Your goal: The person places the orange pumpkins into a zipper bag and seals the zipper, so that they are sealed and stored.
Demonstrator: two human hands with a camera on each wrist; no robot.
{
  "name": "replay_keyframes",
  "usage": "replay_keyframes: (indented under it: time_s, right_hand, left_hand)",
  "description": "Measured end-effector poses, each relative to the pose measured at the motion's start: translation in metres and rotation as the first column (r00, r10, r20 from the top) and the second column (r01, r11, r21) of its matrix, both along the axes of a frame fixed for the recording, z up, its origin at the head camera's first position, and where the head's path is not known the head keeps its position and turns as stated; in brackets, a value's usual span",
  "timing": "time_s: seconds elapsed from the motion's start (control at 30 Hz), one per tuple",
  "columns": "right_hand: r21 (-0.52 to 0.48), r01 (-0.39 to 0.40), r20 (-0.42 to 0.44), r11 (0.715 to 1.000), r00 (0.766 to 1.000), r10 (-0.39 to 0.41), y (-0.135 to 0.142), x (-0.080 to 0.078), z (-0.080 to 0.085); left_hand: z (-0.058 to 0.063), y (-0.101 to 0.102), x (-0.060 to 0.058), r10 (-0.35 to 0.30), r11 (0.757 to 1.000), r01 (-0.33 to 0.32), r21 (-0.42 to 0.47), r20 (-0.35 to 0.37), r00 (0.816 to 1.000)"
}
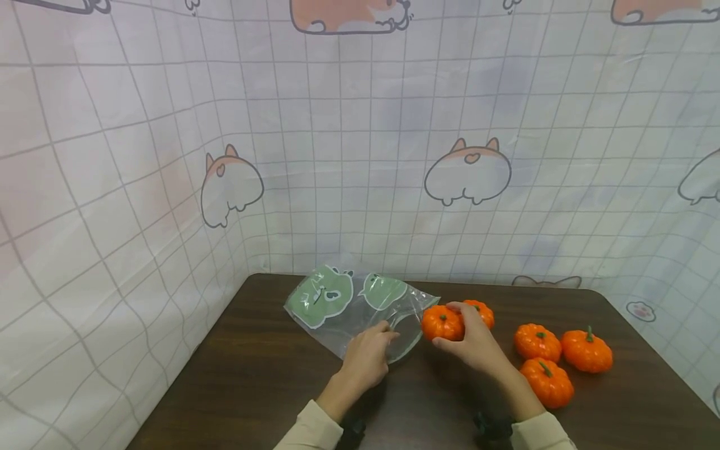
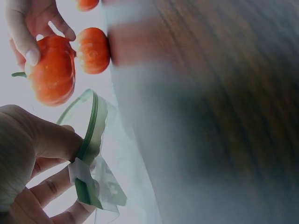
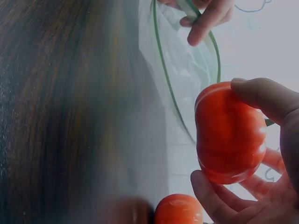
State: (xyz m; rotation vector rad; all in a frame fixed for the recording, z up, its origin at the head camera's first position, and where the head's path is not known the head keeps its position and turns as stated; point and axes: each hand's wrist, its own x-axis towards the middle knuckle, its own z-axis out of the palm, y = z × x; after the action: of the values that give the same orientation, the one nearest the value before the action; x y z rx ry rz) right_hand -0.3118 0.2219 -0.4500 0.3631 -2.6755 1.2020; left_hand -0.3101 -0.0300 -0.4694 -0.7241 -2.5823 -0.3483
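Note:
My left hand (image 1: 367, 356) pinches the rim of a clear zip bag (image 1: 360, 319) printed with green cartoon shapes. In the left wrist view, the thumb and fingers hold the green seal near a white slider (image 2: 80, 171), and the bag's mouth gapes. My right hand (image 1: 478, 344) grips a small orange pumpkin (image 1: 442, 323) between thumb and fingers. That pumpkin is off the table, close beside the bag's open mouth. Just behind the right hand, another pumpkin (image 1: 481, 312) sits on the table, partly hidden by the fingers.
Three more orange pumpkins stand in a group on the right: one at the left rear (image 1: 537, 342), one with an upright stem (image 1: 587, 351) and one in front (image 1: 547, 382). The dark wooden table (image 1: 236, 375) ends at a patterned cloth backdrop (image 1: 371, 156).

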Motion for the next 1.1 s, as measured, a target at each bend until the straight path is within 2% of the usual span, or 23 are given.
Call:
replay_keyframes:
  time_s: [0.4,0.77,1.1]
  right_hand:
    - [0.024,-0.046,-0.003,0.999,0.999,0.047,-0.009,0.002,0.002]
    - [0.048,-0.064,-0.004,0.997,0.998,0.064,-0.01,0.003,0.005]
    - [0.064,-0.075,0.01,0.995,0.997,0.075,-0.012,0.003,0.006]
  left_hand:
    - [0.003,-0.001,-0.002,-0.046,0.999,0.046,0.007,-0.02,0.999]
    - [0.01,0.002,-0.001,-0.113,0.992,0.111,0.068,0.033,0.993]
    - [0.01,0.003,0.0,-0.162,0.979,0.163,0.123,-0.02,0.987]
